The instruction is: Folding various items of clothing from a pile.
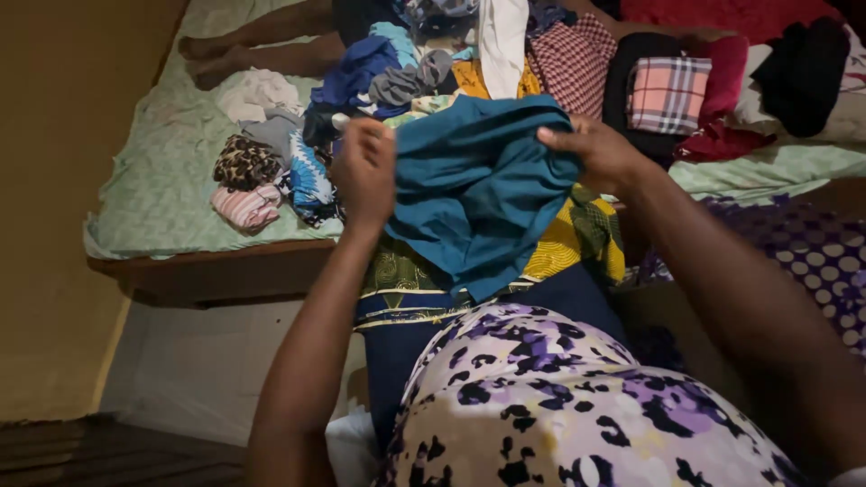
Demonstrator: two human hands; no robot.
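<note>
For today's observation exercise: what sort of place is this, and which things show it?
Probably a bedroom at home: a bed with a pale green sheet, heaped clothes on it, and both hands holding a teal garment.

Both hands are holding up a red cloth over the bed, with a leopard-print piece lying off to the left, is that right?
Not quite: the cloth is teal, not red. The head view shows the left hand and right hand holding it up over the bed, with the leopard-print piece off to the left.
</note>
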